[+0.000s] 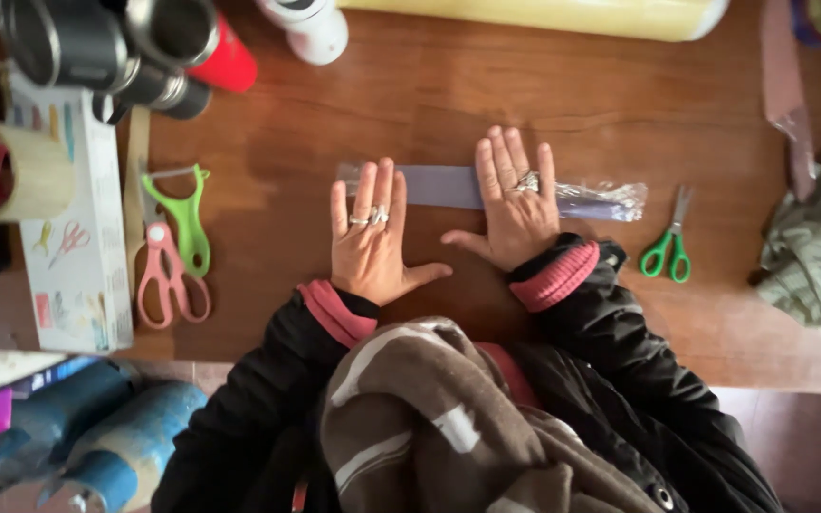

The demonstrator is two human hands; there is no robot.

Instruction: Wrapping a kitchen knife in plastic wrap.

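a long grey-blue strip in a clear plastic sleeve [486,189] is being held flat on the brown wooden table [410,85], lying crosswise near the table's middle. the left hand [369,237] is being laid palm down over the left end of the strip, fingers straight and slightly spread, rings being worn on two of them; the thumb is being pointed toward the other hand. the right hand [515,204] is being pressed palm down on the strip right of its middle, fingers close together, a ring being worn on one finger, thumb angled inward. nothing is being pinched or gripped by either hand. the crinkled open end of the sleeve is being left uncovered to the right of the right hand. green-handled scissors [669,245] are being shown just beyond that end, apart from it. to the left of the left hand, well apart, pink-handled scissors [172,275] and a lime-green tool [185,214] are lying side by side, next to a white printed box [73,237] and a roll of tape [7,173]. crumpled green cloth [814,242] is being seen at the right edge.
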